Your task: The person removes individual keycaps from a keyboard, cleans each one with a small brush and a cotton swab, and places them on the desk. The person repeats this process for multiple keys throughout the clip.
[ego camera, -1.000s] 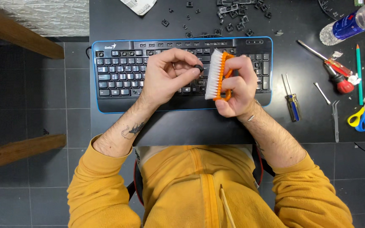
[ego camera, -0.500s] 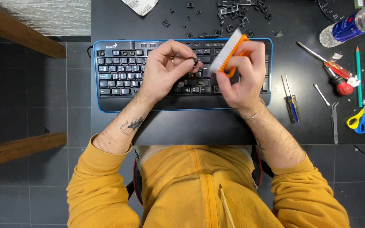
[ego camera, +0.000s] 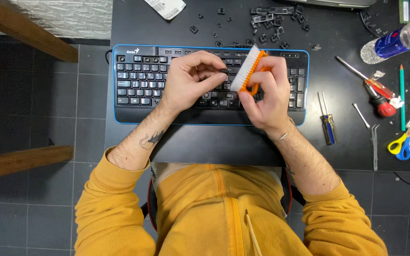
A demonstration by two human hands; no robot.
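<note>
I had swung the orange brush (ego camera: 246,71), gripped in my right hand (ego camera: 266,97), back down beside the small black keycap (ego camera: 224,70) pinched in my left hand (ego camera: 191,80) above the keyboard (ego camera: 138,80), ready to scrub it again.

Both hands cover the middle keys of the keyboard (ego camera: 138,80). The small dark piece (ego camera: 224,70) pinched in the left hand (ego camera: 191,78) is too tiny to identify. The bottle (ego camera: 399,33) runs off the right edge.
</note>
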